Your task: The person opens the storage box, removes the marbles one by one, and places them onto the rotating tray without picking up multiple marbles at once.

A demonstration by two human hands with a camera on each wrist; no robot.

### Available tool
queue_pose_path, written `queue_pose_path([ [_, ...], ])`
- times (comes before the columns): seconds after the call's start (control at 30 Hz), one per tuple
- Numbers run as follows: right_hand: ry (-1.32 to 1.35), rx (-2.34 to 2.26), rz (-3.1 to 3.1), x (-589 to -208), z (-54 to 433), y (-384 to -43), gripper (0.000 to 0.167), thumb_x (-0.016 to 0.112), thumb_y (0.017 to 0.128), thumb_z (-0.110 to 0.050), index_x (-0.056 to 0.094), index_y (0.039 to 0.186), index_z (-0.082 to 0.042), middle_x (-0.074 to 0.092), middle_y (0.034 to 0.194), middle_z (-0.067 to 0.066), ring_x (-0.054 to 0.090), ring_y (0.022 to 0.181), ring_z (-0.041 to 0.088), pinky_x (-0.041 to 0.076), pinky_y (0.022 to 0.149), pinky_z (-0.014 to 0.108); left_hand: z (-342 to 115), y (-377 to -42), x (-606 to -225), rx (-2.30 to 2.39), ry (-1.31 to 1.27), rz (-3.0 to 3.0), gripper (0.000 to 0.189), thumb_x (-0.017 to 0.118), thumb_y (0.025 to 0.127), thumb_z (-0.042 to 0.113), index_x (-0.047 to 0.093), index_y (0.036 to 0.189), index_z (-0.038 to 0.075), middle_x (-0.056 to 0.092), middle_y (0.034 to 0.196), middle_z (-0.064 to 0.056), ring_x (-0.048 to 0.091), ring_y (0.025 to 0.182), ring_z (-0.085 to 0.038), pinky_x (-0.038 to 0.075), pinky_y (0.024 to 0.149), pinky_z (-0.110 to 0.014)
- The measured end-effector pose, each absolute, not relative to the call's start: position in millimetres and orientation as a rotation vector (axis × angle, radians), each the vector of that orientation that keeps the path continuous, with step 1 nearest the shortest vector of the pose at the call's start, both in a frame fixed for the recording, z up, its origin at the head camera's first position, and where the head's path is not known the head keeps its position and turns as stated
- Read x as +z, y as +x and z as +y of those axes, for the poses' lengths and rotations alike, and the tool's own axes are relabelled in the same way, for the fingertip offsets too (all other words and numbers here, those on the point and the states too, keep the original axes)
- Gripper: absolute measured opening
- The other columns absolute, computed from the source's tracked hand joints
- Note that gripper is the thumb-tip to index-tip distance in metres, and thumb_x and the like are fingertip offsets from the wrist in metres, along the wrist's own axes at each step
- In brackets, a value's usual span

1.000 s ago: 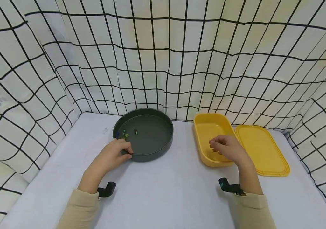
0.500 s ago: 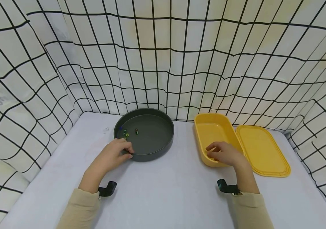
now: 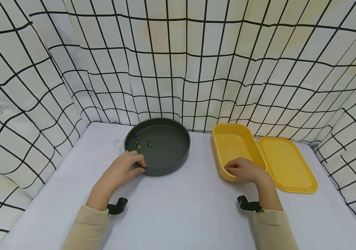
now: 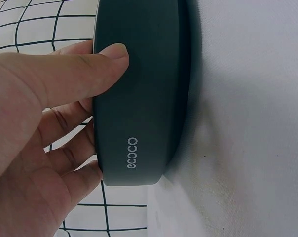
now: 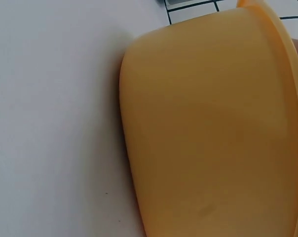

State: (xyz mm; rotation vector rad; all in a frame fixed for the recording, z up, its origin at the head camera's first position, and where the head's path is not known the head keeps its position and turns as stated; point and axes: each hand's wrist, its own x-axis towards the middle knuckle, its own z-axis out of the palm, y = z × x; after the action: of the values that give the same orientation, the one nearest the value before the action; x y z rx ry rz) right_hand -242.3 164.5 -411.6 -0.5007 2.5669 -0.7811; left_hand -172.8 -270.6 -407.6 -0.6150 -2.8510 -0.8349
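Note:
My left hand (image 3: 124,168) holds the near left rim of a round dark grey-green pan (image 3: 165,152). In the left wrist view the thumb (image 4: 114,57) presses the outer wall, printed "ecoco", and the fingers reach over the rim. Several small marbles lie at the pan's left side: a blue marble (image 3: 135,136), green ones (image 3: 138,147) and a brown-green one (image 3: 149,143). My right hand (image 3: 245,169) reaches down into the near end of a yellow oblong tub (image 3: 232,130). Its fingertips are hidden inside; I cannot tell what they hold. The tub's wall (image 5: 208,123) fills the right wrist view.
A flat yellow lid (image 3: 287,166) lies on the white table (image 3: 181,215) to the right of the tub. White walls with a black grid (image 3: 184,66) enclose the back and sides. Bare table separates pan and tub.
My right hand has gone lower into the tub and slightly left, its fingers drawing in. The blue marble has rolled back and right along the pan. My left hand keeps its hold.

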Motion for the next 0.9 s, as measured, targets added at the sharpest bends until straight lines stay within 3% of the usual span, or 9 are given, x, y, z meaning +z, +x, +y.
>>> queue_pose_path([
  [0.23, -0.510, -0.756, 2.533, -414.3, 164.4, -242.1, 0.023, 0.055, 0.100, -0.023, 0.073, 0.088, -0.016, 0.052, 0.067, -0.004, 0.052, 0.074, 0.015, 0.041, 0.065, 0.029, -270.7, -173.0, -407.7, -0.833, -0.610, -2.863, 0.018, 0.080, 0.082, 0.006, 0.066, 0.083, 0.018, 0.063, 0.089, 0.003, 0.063, 0.091, -0.020, 0.033, 0.111, -0.060],
  [0.33, -0.519, -0.755, 2.533, -414.7, 163.8, -241.9, 0.027, 0.054, 0.100, -0.022, 0.066, 0.076, -0.016, 0.045, 0.061, -0.005, 0.049, 0.066, 0.015, 0.038, 0.061, 0.029, -270.7, -172.9, -407.4, -0.832, -0.608, -2.865, 0.019, 0.080, 0.082, 0.006, 0.065, 0.083, 0.019, 0.063, 0.089, 0.003, 0.063, 0.091, -0.020, 0.032, 0.111, -0.062],
  [0.47, -0.529, -0.767, 2.539, -415.2, 163.3, -240.6, 0.029, 0.054, 0.099, -0.023, 0.058, 0.071, -0.015, 0.042, 0.060, -0.005, 0.046, 0.061, 0.014, 0.034, 0.057, 0.028, -270.3, -172.5, -406.8, -0.833, -0.607, -2.863, 0.019, 0.080, 0.082, 0.006, 0.065, 0.083, 0.018, 0.063, 0.089, 0.003, 0.063, 0.091, -0.020, 0.029, 0.112, -0.063],
  [0.7, -0.509, -0.789, 2.545, -416.1, 164.4, -241.1, 0.022, 0.055, 0.099, -0.022, 0.063, 0.079, -0.015, 0.046, 0.063, -0.003, 0.049, 0.064, 0.016, 0.037, 0.059, 0.028, -269.7, -172.5, -406.7, -0.811, -0.612, -2.857, 0.015, 0.079, 0.082, 0.007, 0.068, 0.084, 0.015, 0.063, 0.088, 0.003, 0.062, 0.089, -0.019, 0.040, 0.105, -0.053],
  [0.9, -0.498, -0.837, 2.528, -417.3, 164.7, -243.5, 0.012, 0.058, 0.096, -0.014, 0.070, 0.094, -0.013, 0.057, 0.077, 0.000, 0.053, 0.076, 0.019, 0.044, 0.066, 0.032, -270.2, -172.7, -407.7, -0.798, -0.603, -2.864, 0.015, 0.080, 0.083, 0.007, 0.068, 0.084, 0.016, 0.063, 0.089, 0.005, 0.061, 0.089, -0.019, 0.045, 0.098, -0.049],
])
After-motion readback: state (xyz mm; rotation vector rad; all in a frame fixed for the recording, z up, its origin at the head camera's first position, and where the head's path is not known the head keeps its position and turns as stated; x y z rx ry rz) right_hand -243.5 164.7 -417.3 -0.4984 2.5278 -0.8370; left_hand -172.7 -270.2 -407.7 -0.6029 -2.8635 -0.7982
